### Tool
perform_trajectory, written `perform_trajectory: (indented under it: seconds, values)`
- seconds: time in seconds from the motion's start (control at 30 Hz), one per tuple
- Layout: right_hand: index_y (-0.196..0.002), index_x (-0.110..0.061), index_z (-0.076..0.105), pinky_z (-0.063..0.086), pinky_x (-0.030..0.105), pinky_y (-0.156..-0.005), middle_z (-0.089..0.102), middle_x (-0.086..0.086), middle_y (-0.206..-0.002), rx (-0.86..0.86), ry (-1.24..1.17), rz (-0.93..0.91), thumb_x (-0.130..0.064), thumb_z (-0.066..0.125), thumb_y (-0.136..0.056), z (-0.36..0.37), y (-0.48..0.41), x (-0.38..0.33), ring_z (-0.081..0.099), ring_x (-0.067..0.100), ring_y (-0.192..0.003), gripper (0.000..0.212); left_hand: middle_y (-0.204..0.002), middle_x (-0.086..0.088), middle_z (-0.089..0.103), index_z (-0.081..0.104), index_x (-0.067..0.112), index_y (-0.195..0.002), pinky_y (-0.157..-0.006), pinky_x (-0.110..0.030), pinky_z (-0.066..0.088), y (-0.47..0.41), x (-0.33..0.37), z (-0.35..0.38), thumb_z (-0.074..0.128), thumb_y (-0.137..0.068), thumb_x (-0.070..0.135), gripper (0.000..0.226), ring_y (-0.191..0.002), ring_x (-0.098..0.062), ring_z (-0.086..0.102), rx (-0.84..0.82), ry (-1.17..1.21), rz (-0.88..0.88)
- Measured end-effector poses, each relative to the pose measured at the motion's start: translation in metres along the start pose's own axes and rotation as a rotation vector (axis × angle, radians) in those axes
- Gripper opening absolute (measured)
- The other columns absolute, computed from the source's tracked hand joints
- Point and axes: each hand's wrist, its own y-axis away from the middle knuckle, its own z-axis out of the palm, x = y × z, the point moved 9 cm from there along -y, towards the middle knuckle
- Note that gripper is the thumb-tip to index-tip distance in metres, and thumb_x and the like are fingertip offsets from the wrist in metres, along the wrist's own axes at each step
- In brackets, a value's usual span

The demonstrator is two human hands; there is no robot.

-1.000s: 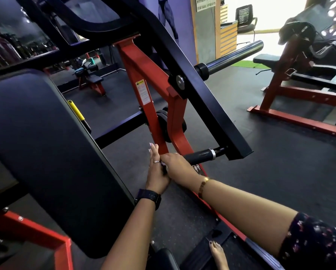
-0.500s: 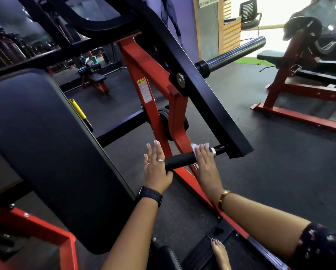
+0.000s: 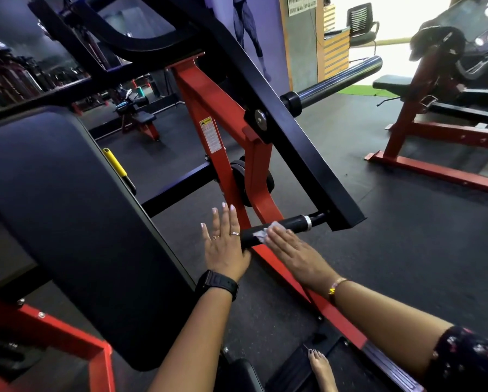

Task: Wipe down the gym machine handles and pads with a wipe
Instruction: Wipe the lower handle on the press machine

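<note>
Head view: R hand (image 3: 296, 253), fingers straight, presses crumpled white wipe (image 3: 261, 234) onto black foam handle (image 3: 290, 223); L hand (image 3: 225, 244) flat, fingers spread, against handle's end.

Handle (image 3: 293, 223) lay between both hands: left hand (image 3: 225, 247) against its free end, right hand (image 3: 298, 254) across it, wipe (image 3: 260, 235) under the fingers (image 3: 279, 237). Pad (image 3: 67, 222) stood left of them; loading bar (image 3: 339, 80) above, another machine (image 3: 407, 120) far right.
</note>
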Motion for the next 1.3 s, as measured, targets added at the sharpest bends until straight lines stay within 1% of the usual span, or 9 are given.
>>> perform_trajectory:
  seconds: [0.17,0.3,0.47,0.7,0.83,0.93,1.07,1.17,1.3]
  values:
    - [-0.143,0.001,0.038,0.026,0.045,-0.116,0.038,0.018,-0.148,-0.036,0.069,0.271,0.013,0.046,-0.081,-0.015,0.007,0.059,0.035,0.033,-0.138,0.064,-0.16,0.002,-0.023,-0.014,0.023,-0.153,-0.094,-0.056,-0.037,-0.012,0.008,-0.011,0.05,-0.091,0.052,0.093,-0.131,-0.021,-0.041,-0.022,-0.233,0.198]
    - [-0.134,-0.012,0.052,0.043,0.041,-0.103,0.055,0.009,-0.134,-0.157,-0.117,0.578,0.012,0.046,-0.079,-0.006,-0.009,0.099,0.051,0.03,-0.123,0.06,-0.16,0.005,-0.021,-0.018,0.025,-0.152,-0.107,-0.053,-0.025,-0.018,0.032,-0.002,0.051,-0.093,0.046,0.093,-0.138,-0.021,-0.035,-0.092,-0.245,0.355]
    - [-0.121,-0.021,0.062,0.044,0.032,-0.089,0.065,0.003,-0.115,-0.306,-0.244,0.614,0.005,0.044,-0.084,0.0,-0.02,0.118,0.057,0.024,-0.108,0.048,-0.163,0.003,-0.012,-0.015,0.021,-0.153,-0.114,-0.046,-0.016,-0.021,0.037,0.001,0.053,-0.093,0.039,0.092,-0.147,-0.021,-0.02,-0.046,-0.19,0.337]
    - [-0.15,-0.013,0.017,0.014,0.032,-0.117,0.018,0.001,-0.155,0.159,-0.433,0.944,0.024,0.038,-0.083,0.001,0.042,0.053,0.016,0.015,-0.143,0.08,-0.163,0.002,-0.009,-0.011,0.02,-0.154,-0.116,-0.043,-0.014,-0.019,0.038,0.001,0.052,-0.092,0.034,0.089,-0.148,-0.023,-0.018,0.001,-0.169,0.338]
    - [-0.144,-0.014,0.039,0.041,0.046,-0.105,0.053,0.014,-0.134,0.186,-0.994,1.581,0.001,0.038,-0.096,0.057,0.098,0.04,0.053,0.029,-0.12,0.05,-0.163,0.003,-0.009,-0.013,0.02,-0.153,-0.117,-0.041,-0.014,-0.019,0.039,0.003,0.052,-0.093,0.034,0.089,-0.148,-0.022,-0.019,0.006,-0.146,0.347]
    - [-0.13,0.001,0.051,0.047,0.048,-0.098,0.058,0.024,-0.125,0.38,-1.307,1.858,0.003,0.037,-0.096,0.069,0.104,0.048,0.057,0.038,-0.113,0.037,-0.162,0.004,-0.011,-0.014,0.02,-0.153,-0.117,-0.041,-0.014,-0.02,0.038,0.004,0.051,-0.092,0.035,0.091,-0.142,-0.018,-0.027,-0.004,-0.125,0.363]
    - [-0.105,-0.006,0.058,0.052,0.032,-0.08,0.063,0.012,-0.101,0.643,-1.773,1.8,0.014,0.028,-0.093,0.057,0.054,0.054,0.062,0.022,-0.091,0.039,-0.16,0.006,-0.014,-0.014,0.02,-0.152,-0.12,-0.043,-0.01,-0.021,0.036,0.005,0.038,-0.081,0.045,0.091,-0.138,-0.015,-0.031,-0.035,-0.014,0.363]
    - [-0.117,-0.003,0.054,0.054,0.036,-0.081,0.063,0.017,-0.112,0.502,-2.02,1.672,0.017,0.025,-0.086,0.062,0.011,0.021,0.061,0.028,-0.105,0.047,-0.157,0.009,-0.016,-0.012,0.021,-0.151,-0.121,-0.045,-0.004,-0.019,0.037,0.005,0.032,-0.074,0.046,0.092,-0.14,-0.016,-0.029,-0.032,0.008,0.399]
    - [-0.099,-0.005,0.061,0.054,0.022,-0.049,0.071,0.01,-0.073,0.234,-2.104,1.62,0.008,0.029,-0.094,0.066,-0.015,-0.026,0.069,0.017,-0.062,0.034,-0.156,0.009,-0.019,-0.01,0.021,-0.153,-0.121,-0.043,-0.008,-0.019,0.036,0.006,0.04,-0.08,0.039,0.091,-0.141,-0.017,-0.029,-0.053,-0.001,0.41]
